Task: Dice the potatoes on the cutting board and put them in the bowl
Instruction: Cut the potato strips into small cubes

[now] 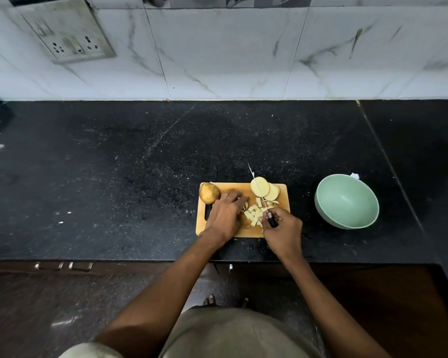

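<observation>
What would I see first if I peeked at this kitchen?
Two hands over the wooden cutting board: the right hand holds a black-handled knife above pale potato cubes, near the left hand. A whole brown potato sits at the board's left corner, and a mint-green bowl waits empty to the right.

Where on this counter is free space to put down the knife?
Free: the dark counter left of the cutting board, and the strip between board and green bowl. Crowded: the board itself, with whole potato, slices, cubes and both hands.
</observation>
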